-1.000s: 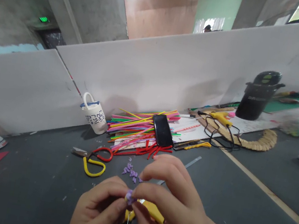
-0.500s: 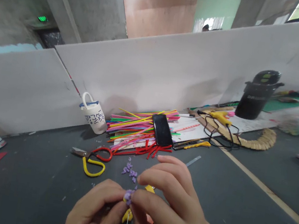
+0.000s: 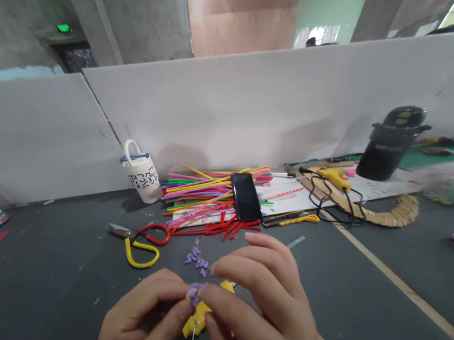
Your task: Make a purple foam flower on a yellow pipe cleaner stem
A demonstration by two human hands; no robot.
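Observation:
My left hand [image 3: 146,315] pinches a small purple flower-like piece [image 3: 193,293] between thumb and fingertips. A bit of yellow shows at its edge. My right hand [image 3: 273,315] comes in from the right, its index fingertip touching the purple piece. Its thumb is apart from the index finger and the other fingers are loosely spread. Beneath the hands, partly hidden, lies a yellow tool [image 3: 196,321] with a bent wire stand, apparently a glue gun. Several loose purple pieces [image 3: 198,260] rest on the dark table just beyond my fingers.
Scissors [image 3: 136,240] with red and yellow handles lie left of the purple pieces. Behind are coloured pipe cleaners [image 3: 201,192], a black phone [image 3: 247,197] and a white cup [image 3: 142,178]. Farther right stand a corded yellow glue gun [image 3: 335,178] and a black tumbler [image 3: 390,147].
My right thumb has moved away from the purple piece, while the index fingertip stays on it. More of the yellow tool shows between the hands. The left hand keeps its pinch.

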